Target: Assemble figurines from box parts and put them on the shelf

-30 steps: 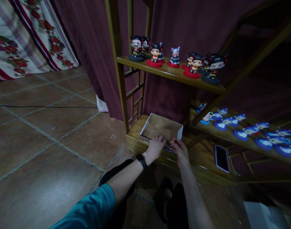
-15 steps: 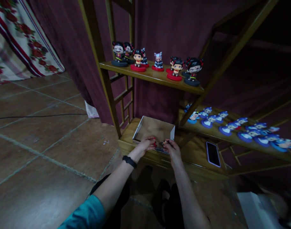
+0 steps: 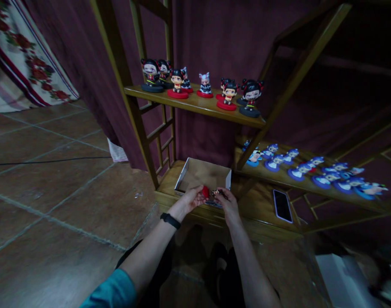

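Over the near edge of an open cardboard box (image 3: 202, 171), my left hand (image 3: 191, 200) grips a round red base (image 3: 205, 192) at its fingertips. Close to it on the right, my right hand (image 3: 227, 203) has its fingers closed on a small figurine (image 3: 216, 193) with dark and skin-coloured parts. A small gap separates the figurine from the base. On the shelf above stand black-haired figurines, among them one on a red disc (image 3: 177, 81) and a larger one on a dark disc (image 3: 250, 97). Between them sits a pale-haired figurine (image 3: 205, 85).
The box rests on the low wooden cabinet top (image 3: 168, 182). To the right lies a phone (image 3: 282, 206). Several blue-and-white figurines (image 3: 300, 171) stand on the right-hand shelf. A slanting wooden post (image 3: 288, 72) crosses in front. A white box (image 3: 336, 278) is at lower right.
My left hand has turned the red base so its flat round side shows more. The figurine stays in my right hand. The whole view has shifted slightly.
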`<state>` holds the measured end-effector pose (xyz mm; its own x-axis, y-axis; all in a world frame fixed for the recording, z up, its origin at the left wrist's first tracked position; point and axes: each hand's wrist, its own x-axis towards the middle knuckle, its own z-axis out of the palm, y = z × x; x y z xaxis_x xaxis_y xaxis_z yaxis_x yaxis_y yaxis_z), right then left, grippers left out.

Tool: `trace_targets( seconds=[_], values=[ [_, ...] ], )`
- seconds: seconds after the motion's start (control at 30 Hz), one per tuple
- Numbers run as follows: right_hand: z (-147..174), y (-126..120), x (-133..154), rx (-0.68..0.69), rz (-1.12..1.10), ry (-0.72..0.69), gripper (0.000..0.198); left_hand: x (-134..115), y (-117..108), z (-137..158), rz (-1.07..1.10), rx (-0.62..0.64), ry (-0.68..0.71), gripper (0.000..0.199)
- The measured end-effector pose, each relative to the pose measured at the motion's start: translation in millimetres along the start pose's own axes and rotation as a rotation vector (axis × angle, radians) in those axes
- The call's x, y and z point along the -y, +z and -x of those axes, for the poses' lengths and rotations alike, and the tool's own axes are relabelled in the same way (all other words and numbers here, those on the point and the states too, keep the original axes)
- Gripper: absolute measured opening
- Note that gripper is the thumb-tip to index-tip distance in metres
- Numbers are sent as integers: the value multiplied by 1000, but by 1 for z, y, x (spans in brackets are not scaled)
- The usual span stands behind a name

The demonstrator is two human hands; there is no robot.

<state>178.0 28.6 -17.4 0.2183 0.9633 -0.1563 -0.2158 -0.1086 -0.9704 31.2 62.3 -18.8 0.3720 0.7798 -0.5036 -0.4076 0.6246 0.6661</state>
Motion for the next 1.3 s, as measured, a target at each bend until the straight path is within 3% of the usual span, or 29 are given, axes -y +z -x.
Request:
trace_targets(
  seconds=[0.4,0.83,1.3],
  values=[
    [0,2,-1,38,27,-8,35,0,1,1,-22,11,6,42],
    [-2,1,0,23,45,-25,35,-4,0,6,132,144,-30,20],
    [2,2,6,26,17,-50,33,-5,3,6,31,157,-42,34]
  ],
)
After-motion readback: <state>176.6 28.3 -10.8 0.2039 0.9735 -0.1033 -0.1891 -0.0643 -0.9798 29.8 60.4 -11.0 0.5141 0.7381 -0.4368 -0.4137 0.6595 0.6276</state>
